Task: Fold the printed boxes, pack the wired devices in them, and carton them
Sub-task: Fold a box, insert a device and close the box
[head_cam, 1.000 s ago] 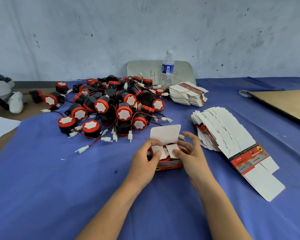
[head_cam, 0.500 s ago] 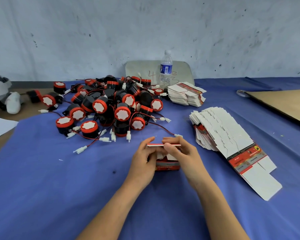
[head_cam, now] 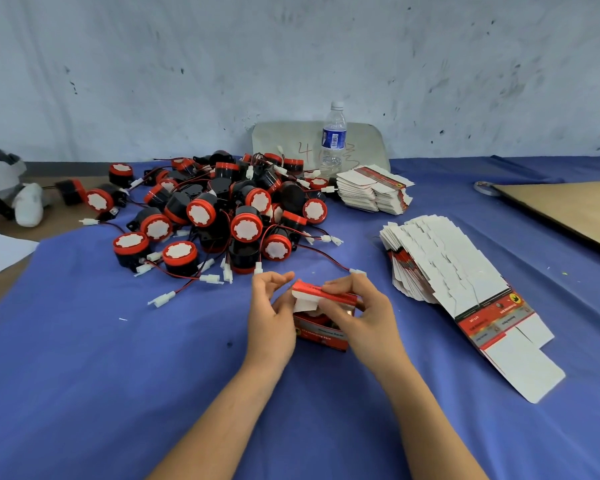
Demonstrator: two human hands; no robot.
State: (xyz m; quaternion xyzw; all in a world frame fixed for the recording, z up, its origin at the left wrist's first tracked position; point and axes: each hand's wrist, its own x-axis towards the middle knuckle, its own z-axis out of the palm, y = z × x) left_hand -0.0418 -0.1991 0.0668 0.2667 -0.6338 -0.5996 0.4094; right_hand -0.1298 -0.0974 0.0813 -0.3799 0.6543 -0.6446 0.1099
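My left hand (head_cam: 274, 313) grips the printed box (head_cam: 321, 336) mid-table (head_cam: 84, 375) while my right hand (head_cam: 357, 313) pinches its lid flap (head_cam: 326, 292) down, so I judge one pack nearly done, with wired devices (head_cam: 222, 216) at eleven o'clock and flat boxes (head_cam: 440, 268) at two o'clock left.

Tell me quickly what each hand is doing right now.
Left hand: closed, holding the printed box at its left side.
Right hand: closed, pinching the box's red lid flap.
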